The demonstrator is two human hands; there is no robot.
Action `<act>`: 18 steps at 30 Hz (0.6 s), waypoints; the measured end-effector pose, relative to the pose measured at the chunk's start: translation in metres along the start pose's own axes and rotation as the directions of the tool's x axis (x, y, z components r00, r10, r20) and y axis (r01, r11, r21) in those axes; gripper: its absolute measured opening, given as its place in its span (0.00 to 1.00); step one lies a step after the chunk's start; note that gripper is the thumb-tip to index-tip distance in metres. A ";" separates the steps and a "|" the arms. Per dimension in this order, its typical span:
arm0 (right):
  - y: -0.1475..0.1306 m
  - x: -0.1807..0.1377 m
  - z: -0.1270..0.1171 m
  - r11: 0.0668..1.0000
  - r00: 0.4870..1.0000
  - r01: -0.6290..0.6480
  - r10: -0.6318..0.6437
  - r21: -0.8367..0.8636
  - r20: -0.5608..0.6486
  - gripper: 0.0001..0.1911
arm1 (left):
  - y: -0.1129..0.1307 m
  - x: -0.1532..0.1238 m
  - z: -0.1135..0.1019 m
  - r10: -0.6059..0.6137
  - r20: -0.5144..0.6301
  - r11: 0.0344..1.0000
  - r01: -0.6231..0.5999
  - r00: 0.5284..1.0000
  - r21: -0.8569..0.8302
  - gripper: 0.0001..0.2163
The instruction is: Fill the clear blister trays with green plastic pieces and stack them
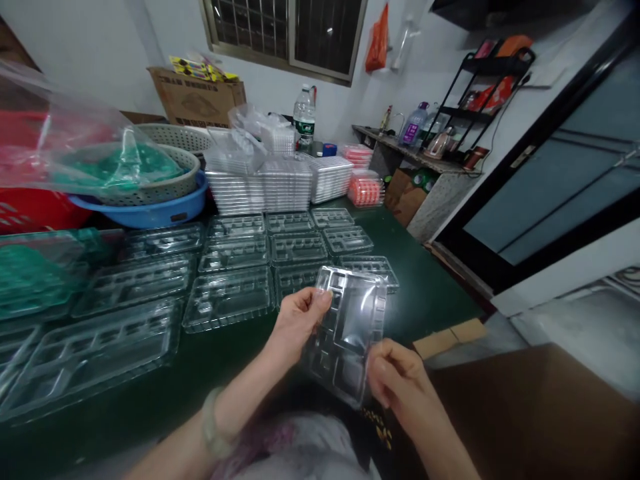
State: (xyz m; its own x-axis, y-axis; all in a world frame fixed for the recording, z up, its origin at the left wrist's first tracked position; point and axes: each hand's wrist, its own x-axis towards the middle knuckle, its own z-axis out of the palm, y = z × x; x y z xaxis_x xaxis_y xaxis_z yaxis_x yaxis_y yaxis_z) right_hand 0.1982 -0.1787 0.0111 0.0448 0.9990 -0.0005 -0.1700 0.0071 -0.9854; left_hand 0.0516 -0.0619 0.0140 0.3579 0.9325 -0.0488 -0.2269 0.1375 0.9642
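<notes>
Both my hands hold one clear plastic compartment tray [350,333] upright above the near edge of the dark green table [430,293]. My left hand [300,317] pinches its upper left edge with thumb and fingers closed on it. My right hand [397,377] grips its lower right corner. Several more clear compartment trays [227,297] lie flat in rows on the table just beyond my hands.
Stacks of clear trays [265,183] stand at the back of the table. A blue basin [150,210] holding a mesh basket, a red basket [30,207] and a plastic bag sit at the left. A water bottle [304,120] stands behind the stacks. A brown box [525,413] is at my right.
</notes>
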 end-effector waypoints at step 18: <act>0.016 -0.024 -0.013 0.993 0.974 0.063 -0.040 0.097 -0.225 0.10 | -0.006 -0.001 0.050 -0.174 0.344 0.961 0.083 0.923 0.263 0.36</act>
State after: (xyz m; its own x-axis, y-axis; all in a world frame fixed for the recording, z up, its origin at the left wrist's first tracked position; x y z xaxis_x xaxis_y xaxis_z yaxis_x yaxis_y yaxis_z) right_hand 0.2076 -0.2030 -0.0071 0.2717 0.9624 0.0002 -0.2616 0.0741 -0.9623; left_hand 0.0977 -0.0807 0.0212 0.6816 0.7214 -0.1227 0.0502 0.1212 0.9914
